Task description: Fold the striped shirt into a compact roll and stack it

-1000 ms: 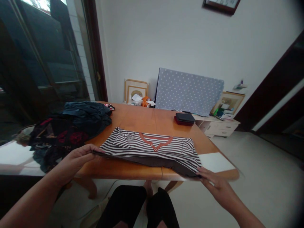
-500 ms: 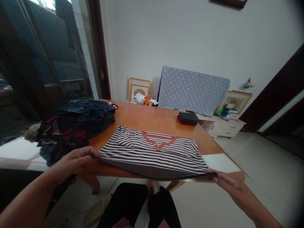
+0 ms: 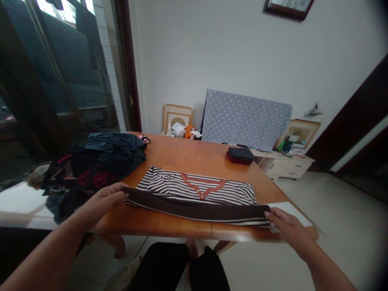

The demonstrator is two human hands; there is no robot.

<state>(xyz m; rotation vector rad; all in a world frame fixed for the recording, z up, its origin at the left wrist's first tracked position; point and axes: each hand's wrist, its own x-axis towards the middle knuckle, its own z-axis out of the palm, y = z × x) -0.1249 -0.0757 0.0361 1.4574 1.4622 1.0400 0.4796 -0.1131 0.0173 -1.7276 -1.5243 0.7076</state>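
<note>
A brown-and-white striped shirt (image 3: 172,184) with a rust-coloured buttoned neckline lies across the near part of the wooden table (image 3: 178,155). Its dark ribbed hem is lifted and turned up over the lower part of the striped front. At the left end of the hem, my left hand (image 3: 106,202) pinches the cloth between thumb and fingers. My right hand (image 3: 286,223) grips the hem's other end, near the table's right front corner. The band stretches between both hands, sagging slightly in the middle.
A heap of dark clothes (image 3: 100,165) rests at the table's left. Folded dark and red cloths (image 3: 240,155) are stacked toward the back right. Behind stand a dotted grey cloth-covered panel (image 3: 245,119) and a white drawer cabinet (image 3: 291,166). White sheet (image 3: 291,210) lies at the right edge.
Both hands have raised the hem from the table's front edge and brought it away from me, folding it over the shirt. More of the table's front edge now shows.
</note>
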